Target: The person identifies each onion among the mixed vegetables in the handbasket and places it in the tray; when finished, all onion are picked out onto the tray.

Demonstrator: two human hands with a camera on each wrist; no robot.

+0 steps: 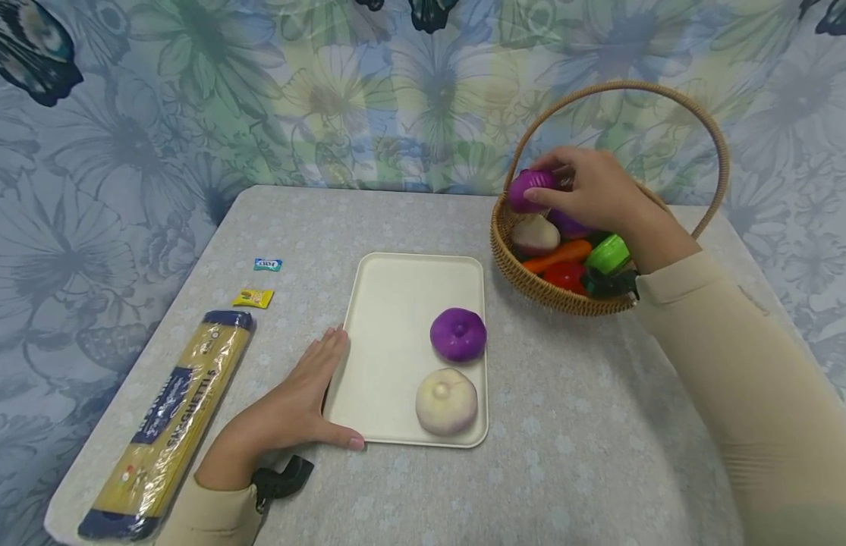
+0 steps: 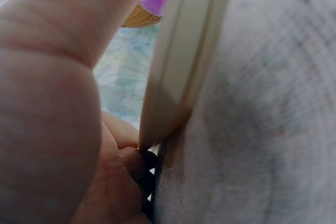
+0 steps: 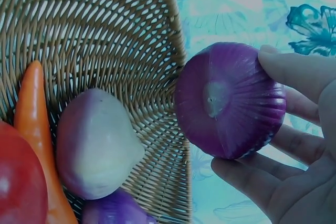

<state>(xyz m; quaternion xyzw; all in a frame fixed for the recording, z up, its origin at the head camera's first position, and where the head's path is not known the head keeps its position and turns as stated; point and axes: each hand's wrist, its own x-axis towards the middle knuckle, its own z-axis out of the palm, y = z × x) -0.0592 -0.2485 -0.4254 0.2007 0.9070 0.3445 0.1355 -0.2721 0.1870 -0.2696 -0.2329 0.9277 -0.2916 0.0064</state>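
Right hand: you grip a glossy purple, round, ridged onion (image 1: 529, 191) between thumb and fingers; your right hand (image 1: 593, 189) is above the woven tan wicker basket (image 1: 566, 299).
Onion: at the basket's left rim; you cannot tell whether it touches the wicker.
Left hand: your left hand (image 1: 303, 398) is spread wide, fingers against the left edge of the cream rectangular tray (image 1: 382, 341), thumb at its near left corner.
Tray: near its right side you have a smooth purple round vegetable (image 1: 458, 334) and, nearer you, a whitish round bulb (image 1: 446, 402).
Basket: it holds a white-and-purple bulb (image 3: 97, 145), an orange tapered vegetable (image 3: 34, 108), a red round vegetable (image 1: 564, 277) and a bright green ridged vegetable (image 1: 608, 255).
Table's left: a long yellow-and-blue spaghetti packet (image 1: 170, 425) lies below a small yellow packet (image 1: 253, 297) and a small teal packet (image 1: 268, 265).
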